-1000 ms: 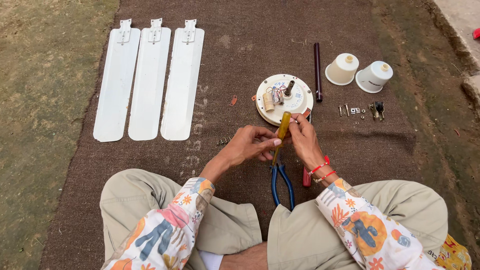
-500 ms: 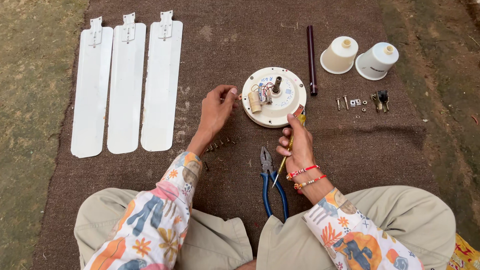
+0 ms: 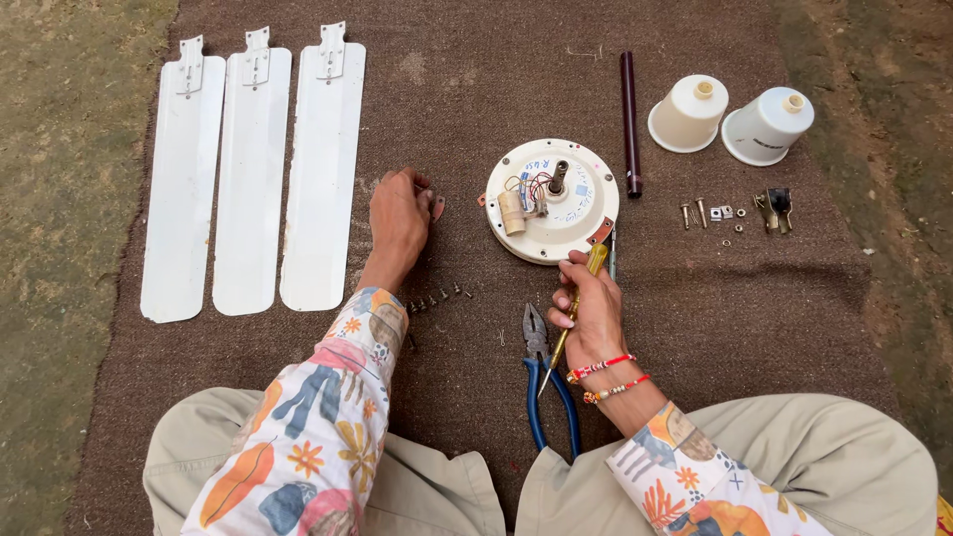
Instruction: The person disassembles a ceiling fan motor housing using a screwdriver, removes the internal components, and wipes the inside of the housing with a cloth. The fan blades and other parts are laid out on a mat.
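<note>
I sit cross-legged on a brown mat [image 3: 476,99]. My right hand [image 3: 591,308] grips a yellow-handled screwdriver [image 3: 579,303], held just below the round white ceiling-fan motor [image 3: 552,200] with its wires and shaft on top. My left hand [image 3: 397,218] is reached out to the left of the motor, fingers curled over a small flat metal piece [image 3: 437,206] on the mat, beside the three white fan blades [image 3: 253,169]. A row of small screws [image 3: 437,296] lies by my left wrist. Blue-handled pliers [image 3: 544,382] lie between my knees.
A dark down rod [image 3: 629,124] lies right of the motor. Two cream canopy cups [image 3: 731,121] stand at the back right. Bolts, washers and a small clamp [image 3: 740,213] are scattered below them. Bare ground borders the mat on both sides.
My left hand left the screwdriver and moved out left toward the blades. My right hand keeps the screwdriver and has dropped lower, below the motor.
</note>
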